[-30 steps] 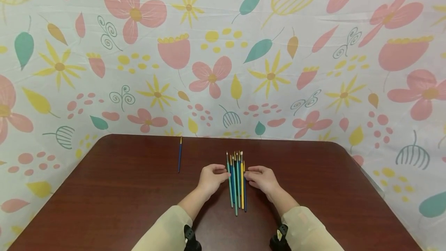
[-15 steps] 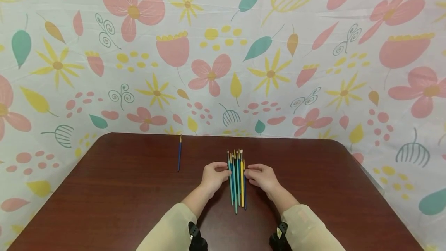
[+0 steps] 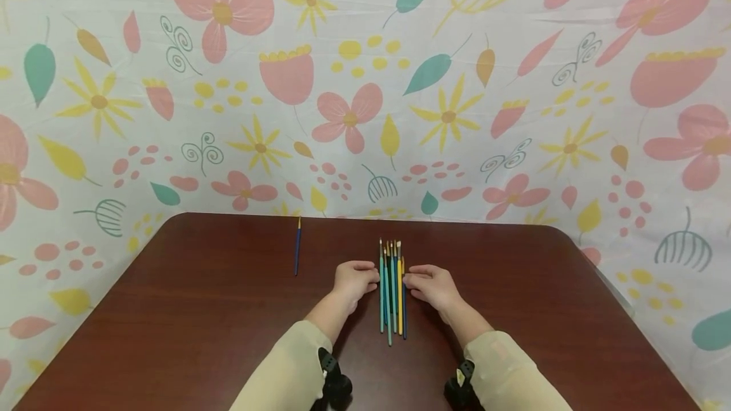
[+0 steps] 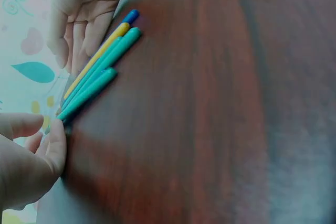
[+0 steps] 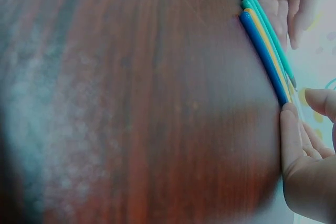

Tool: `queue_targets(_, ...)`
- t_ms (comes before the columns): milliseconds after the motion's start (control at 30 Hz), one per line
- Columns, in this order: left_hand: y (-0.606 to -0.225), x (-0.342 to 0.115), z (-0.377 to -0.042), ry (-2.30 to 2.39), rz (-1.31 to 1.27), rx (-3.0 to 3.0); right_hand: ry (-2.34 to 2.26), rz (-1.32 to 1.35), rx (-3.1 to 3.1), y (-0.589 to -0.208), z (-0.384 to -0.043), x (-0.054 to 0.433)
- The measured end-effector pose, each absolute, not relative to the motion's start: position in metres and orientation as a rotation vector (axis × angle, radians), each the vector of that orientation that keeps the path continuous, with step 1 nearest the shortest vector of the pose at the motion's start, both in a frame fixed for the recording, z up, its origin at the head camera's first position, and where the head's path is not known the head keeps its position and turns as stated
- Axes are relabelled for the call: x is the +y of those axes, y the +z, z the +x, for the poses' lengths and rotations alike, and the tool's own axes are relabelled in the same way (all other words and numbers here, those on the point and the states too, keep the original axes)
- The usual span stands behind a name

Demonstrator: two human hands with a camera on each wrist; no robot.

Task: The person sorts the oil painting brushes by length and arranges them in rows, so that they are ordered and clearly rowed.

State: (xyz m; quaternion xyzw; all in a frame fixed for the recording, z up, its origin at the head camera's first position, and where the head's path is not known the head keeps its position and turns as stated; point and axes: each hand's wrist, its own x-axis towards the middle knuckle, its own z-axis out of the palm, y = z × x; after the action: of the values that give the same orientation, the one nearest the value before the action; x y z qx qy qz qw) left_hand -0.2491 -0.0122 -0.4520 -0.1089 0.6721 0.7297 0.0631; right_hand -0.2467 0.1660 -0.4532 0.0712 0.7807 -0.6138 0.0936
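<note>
In the head view a bunch of slim paintbrushes (image 3: 390,300), teal, blue and yellow, lies on the brown table with bristles pointing away. My left hand (image 3: 353,283) is at the bunch's left side, its fingertips touching the outer teal brush. On the opposite side my right hand (image 3: 435,287) touches the blue brush at the right edge. Neither hand wraps round the brushes. The left wrist view shows the teal handle (image 4: 86,95) by my left fingertips. In the right wrist view a blue handle (image 5: 265,59) meets my right fingers (image 5: 291,129).
A single blue paintbrush (image 3: 297,247) lies apart near the table's far edge, left of the bunch. The dark wooden table (image 3: 188,309) has rounded far corners. Behind it hangs a flower-patterned cloth (image 3: 365,81).
My left hand has moved slightly right, and the leftmost brushes have shifted right and straightened, so the bunch is narrower. My right hand stays beside it. The single blue brush stays put.
</note>
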Motion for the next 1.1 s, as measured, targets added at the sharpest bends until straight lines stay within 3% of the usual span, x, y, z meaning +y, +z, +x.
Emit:
queue_targets(667,-0.448,0.003,-0.253,1.799,-0.308,2.553,-1.813,0.175,2.337,-0.450,-0.248,0.168)
queue_targets(1100,-0.450,0.000,-0.249,1.835,-0.306,2.558,-1.815,0.201,2.329,-0.452,-0.245,0.165)
